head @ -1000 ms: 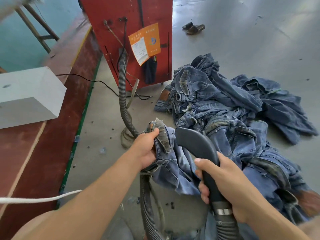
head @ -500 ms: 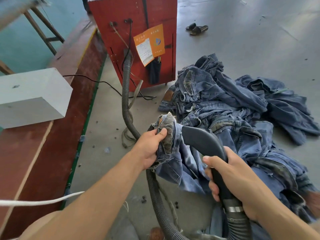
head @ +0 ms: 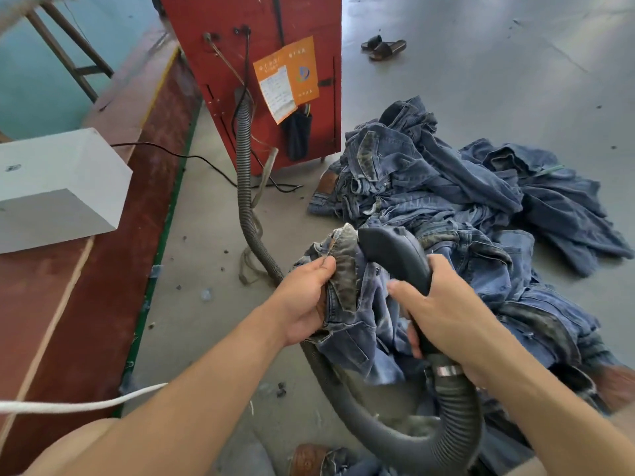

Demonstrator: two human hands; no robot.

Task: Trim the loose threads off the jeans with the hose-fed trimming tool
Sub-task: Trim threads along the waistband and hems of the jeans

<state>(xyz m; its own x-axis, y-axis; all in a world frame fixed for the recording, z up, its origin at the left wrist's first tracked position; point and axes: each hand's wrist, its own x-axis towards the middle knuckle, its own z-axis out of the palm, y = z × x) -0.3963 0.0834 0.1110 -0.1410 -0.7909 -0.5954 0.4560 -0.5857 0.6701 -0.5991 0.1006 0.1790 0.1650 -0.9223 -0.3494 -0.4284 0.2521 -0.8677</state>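
My left hand (head: pixel 304 300) grips a bunched fold of blue jeans (head: pixel 357 324), holding a frayed brownish seam edge upright. My right hand (head: pixel 443 314) is wrapped around the handle of the black trimming tool (head: pixel 395 250). The tool's curved head presses against the right side of the raised seam. A ribbed grey hose (head: pixel 457 417) with a metal clamp runs from the tool's base, loops under my arms and climbs to the red machine (head: pixel 261 63). The cutting end is hidden behind the denim.
A big pile of blue jeans (head: pixel 464 194) lies on the grey floor to the right. A white box (head: pixel 58 187) rests on a red-brown bench at left. A black cable, a white cord (head: pixel 86 403) and a pair of sandals (head: pixel 383 48) are also around.
The tool head has moved left until it touches the seam that my left hand holds up. My left hand has lifted the fold slightly. The view has shifted a little.
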